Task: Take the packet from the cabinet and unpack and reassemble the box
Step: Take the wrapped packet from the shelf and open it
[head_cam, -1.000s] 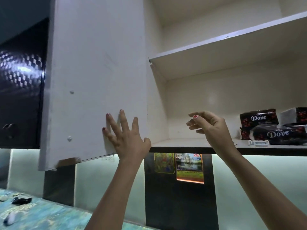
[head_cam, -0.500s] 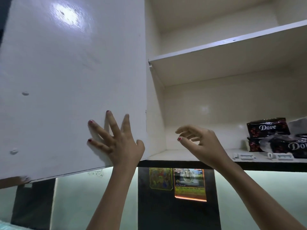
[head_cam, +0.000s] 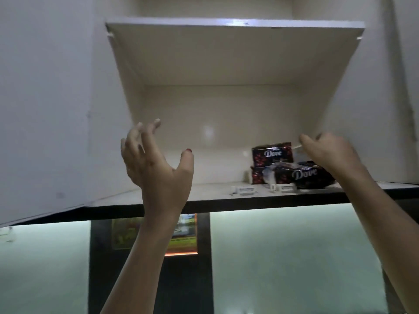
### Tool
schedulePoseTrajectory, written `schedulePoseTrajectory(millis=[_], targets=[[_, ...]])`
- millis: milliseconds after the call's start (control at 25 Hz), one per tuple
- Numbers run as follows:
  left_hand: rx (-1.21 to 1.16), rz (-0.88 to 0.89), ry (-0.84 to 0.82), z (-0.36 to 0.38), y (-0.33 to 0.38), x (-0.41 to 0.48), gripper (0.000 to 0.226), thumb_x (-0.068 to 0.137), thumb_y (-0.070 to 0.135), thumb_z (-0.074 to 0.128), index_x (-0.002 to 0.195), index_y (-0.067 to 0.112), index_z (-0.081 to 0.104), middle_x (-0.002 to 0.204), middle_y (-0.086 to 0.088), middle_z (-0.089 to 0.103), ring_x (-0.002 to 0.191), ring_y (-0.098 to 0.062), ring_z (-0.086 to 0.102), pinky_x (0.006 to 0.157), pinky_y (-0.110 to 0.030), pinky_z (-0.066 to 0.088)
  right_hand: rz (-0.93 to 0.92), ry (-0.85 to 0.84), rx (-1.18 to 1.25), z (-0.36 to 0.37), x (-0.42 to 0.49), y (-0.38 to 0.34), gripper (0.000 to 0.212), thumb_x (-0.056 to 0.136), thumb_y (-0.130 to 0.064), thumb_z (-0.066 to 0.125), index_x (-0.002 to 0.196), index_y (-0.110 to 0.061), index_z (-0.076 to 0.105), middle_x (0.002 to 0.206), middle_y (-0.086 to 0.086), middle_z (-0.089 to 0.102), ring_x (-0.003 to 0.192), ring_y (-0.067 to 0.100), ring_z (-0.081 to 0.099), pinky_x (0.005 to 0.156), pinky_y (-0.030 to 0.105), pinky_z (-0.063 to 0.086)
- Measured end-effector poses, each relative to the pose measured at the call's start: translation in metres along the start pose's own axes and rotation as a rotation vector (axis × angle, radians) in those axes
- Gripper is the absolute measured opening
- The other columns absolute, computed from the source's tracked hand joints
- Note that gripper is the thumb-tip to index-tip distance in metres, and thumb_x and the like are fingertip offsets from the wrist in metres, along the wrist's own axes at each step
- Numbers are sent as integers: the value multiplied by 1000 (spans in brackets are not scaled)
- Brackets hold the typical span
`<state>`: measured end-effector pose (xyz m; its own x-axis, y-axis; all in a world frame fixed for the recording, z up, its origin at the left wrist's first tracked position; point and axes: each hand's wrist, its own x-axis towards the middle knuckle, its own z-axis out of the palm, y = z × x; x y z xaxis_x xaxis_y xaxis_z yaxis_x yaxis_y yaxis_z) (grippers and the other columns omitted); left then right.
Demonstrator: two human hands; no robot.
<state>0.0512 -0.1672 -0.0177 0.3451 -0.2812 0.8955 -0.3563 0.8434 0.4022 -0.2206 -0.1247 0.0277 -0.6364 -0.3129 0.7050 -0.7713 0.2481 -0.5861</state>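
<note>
The wall cabinet stands open, its lower shelf (head_cam: 158,197) bare at the left. Dark Dove packets sit at the shelf's right: one on top (head_cam: 272,154) and a clear-wrapped one in front (head_cam: 303,174). My left hand (head_cam: 156,164) is raised in front of the shelf's left half, fingers spread, touching nothing. My right hand (head_cam: 328,152) is up at the packets, its back toward me and fingers curled above the front packet. Its fingertips are hidden, so contact is unclear.
The left door (head_cam: 45,109) swings out wide; the right door (head_cam: 374,98) is open close beside my right hand. Two small white clips (head_cam: 243,190) lie at the shelf's front edge. An upper shelf (head_cam: 226,23) is overhead. Pictures (head_cam: 184,236) hang on the dark wall below.
My left hand has left the door and moved right into the opening. My right hand has moved right, up to the Dove packets. My view has turned right, facing the cabinet squarely.
</note>
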Motion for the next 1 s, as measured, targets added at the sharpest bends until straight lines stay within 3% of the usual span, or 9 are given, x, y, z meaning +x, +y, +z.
schedulePoseTrajectory(millis=[120,200,320,440,560,680,800,880,1000], targets=[[-185,-69,-50,25,8,-22,49,67,25,55,116,19,47,130,3,35,126,-13,34,99,-17,30,203,-204,-156,23,28,40,72,82,-59,35,124,-1,46,131,27,49,117,42,47,98,47,40],[-289,-152,-58,37,11,-37,41,68,25,55,108,22,50,119,11,36,112,0,41,89,-7,27,225,-370,-111,37,34,50,70,83,-56,41,124,1,47,131,23,51,115,39,50,95,42,41],[-375,-218,-43,48,12,-53,31,70,25,55,100,30,48,108,21,40,107,4,44,100,-29,39,181,-370,74,41,36,45,45,83,-33,57,114,-1,54,106,19,61,84,29,58,67,33,46],[-435,-207,17,51,14,-69,29,73,21,54,95,37,47,107,21,46,112,-9,50,99,-41,45,136,-241,581,38,27,39,36,78,-9,64,112,-10,53,109,12,58,81,22,58,61,27,49],[-567,-178,23,53,21,-97,29,73,17,54,94,36,48,102,11,55,101,-12,57,87,-33,49,11,151,1036,24,-2,29,39,69,2,65,100,-20,53,108,8,57,89,19,62,59,21,54],[-758,-374,-164,61,30,-138,36,63,32,60,98,35,53,101,11,60,96,-9,60,81,-22,47,-111,361,1331,12,-52,24,38,68,1,65,94,-23,50,105,9,56,96,21,63,78,24,56],[-1072,-715,-427,65,36,-177,66,46,37,80,107,35,55,103,15,68,100,-11,65,78,-23,55,-133,297,1372,22,-128,34,41,72,4,65,96,-25,49,98,-1,56,91,9,63,76,17,52],[-1225,-947,-382,63,23,-202,78,31,38,90,103,22,65,95,7,75,88,-13,70,74,-25,59,-107,170,1355,42,-187,52,46,71,9,63,94,-28,49,92,-11,58,80,-1,63,68,9,50],[-1124,-1194,-238,44,-21,-241,92,19,39,91,103,11,67,88,-1,75,77,-14,71,63,-27,60,70,-124,1288,79,-261,97,43,66,-4,67,87,-40,54,88,-17,63,82,2,61,69,14,52]])
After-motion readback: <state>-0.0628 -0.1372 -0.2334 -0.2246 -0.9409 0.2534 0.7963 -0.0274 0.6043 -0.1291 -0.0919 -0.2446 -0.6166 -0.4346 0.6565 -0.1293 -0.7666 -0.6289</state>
